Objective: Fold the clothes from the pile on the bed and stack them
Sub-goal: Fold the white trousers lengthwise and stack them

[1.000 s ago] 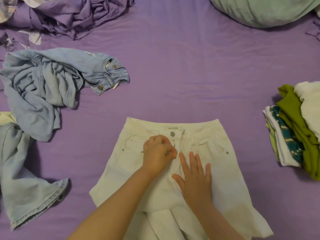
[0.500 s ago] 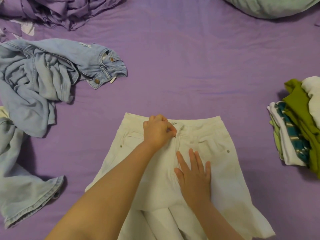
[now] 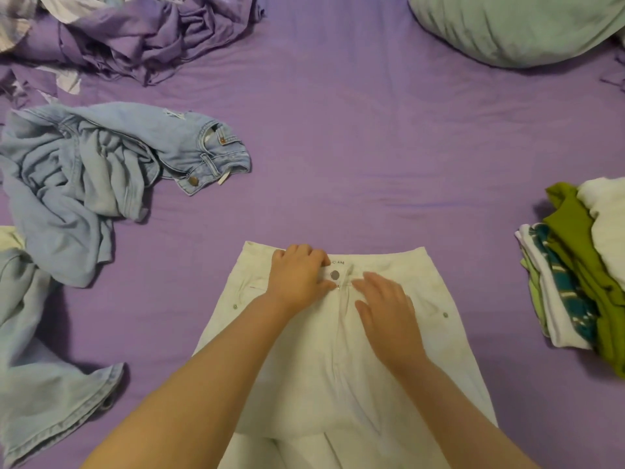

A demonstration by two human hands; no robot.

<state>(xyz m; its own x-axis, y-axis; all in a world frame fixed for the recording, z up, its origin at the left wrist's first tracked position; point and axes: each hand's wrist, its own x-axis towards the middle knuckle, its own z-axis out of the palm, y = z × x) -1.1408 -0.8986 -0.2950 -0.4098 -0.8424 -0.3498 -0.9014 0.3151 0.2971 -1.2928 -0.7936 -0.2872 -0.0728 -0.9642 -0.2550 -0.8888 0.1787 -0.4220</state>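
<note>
White trousers (image 3: 426,336) lie flat on the purple bed sheet (image 3: 372,147) in front of me, waistband away from me and the metal button showing. My left hand (image 3: 297,279) sits at the waistband just left of the button, its fingers curled over the top edge and its thumb below the button. My right hand (image 3: 385,313) rests flat on the fabric just right of the fly, fingers straight and slightly blurred. A stack of folded clothes (image 3: 575,282) in green, white and teal stands at the right edge.
Crumpled light-blue jeans (image 3: 84,170) lie at the left, with another denim piece (image 3: 33,367) below them. Bunched purple bedding (image 3: 135,35) fills the far left corner. A pale green pillow (image 3: 514,25) lies at the far right.
My left hand has moved up from the fly to the waistband beside the button. My right hand has slid up the front of the trousers toward the waistband.
</note>
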